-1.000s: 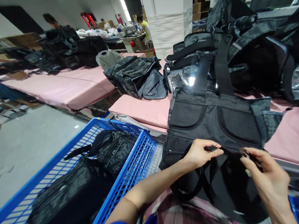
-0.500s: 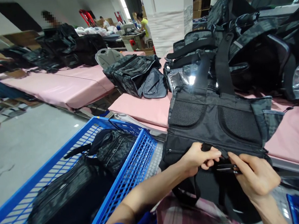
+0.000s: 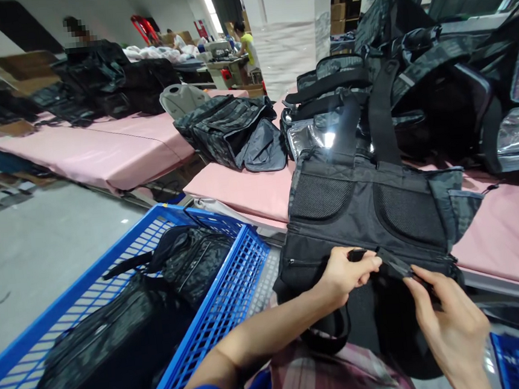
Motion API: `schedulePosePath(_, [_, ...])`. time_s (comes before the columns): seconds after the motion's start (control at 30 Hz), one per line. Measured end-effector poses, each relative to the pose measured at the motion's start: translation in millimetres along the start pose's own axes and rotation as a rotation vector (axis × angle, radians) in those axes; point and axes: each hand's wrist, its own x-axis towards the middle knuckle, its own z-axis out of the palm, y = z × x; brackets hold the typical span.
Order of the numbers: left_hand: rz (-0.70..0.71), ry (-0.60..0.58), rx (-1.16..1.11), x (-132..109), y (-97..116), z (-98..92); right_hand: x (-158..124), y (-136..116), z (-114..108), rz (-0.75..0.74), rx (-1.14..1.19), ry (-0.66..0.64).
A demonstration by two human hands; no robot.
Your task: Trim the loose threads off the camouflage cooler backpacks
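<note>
A black backpack (image 3: 333, 206) with mesh back panels lies at the edge of the pink table, its lower part hanging toward me. My left hand (image 3: 351, 274) is closed in a pinch on a black strap (image 3: 358, 253) across the bag's lower part. In my right hand (image 3: 448, 305) are dark thread snips (image 3: 396, 262), gripped between thumb and fingers. Their blades point up and left, close to the left fingertips. Whether the blades touch the strap or a thread is too small to make out.
Left of me stands a blue plastic crate (image 3: 207, 320) with dark bags inside. More camouflage bags (image 3: 230, 127) and a heap of black bags (image 3: 437, 100) lie on the pink table (image 3: 236, 190). Other people are farther back. A white pillar (image 3: 286, 41) rises behind the table.
My right hand has turned the snips from lying level under its fingers to slanting up toward the left hand. The left hand keeps its pinch. The view has shifted slightly.
</note>
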Motion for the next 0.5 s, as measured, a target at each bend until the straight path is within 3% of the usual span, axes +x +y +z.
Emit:
schedulePosePath(0.17, [0.013,-0.010,0.048,0,-2,-1.8,1,3,1,0.095,0.041,-0.046])
schedulePosePath(0.37, [0.097,-0.070,0.103,0,-7,-2.5,2,2,7,0.027,0.054,-0.046])
schedulePosePath(0.5, [-0.024,-0.170,0.092,2,-8,-10.1,6,11,7,0.315,0.184,-0.076])
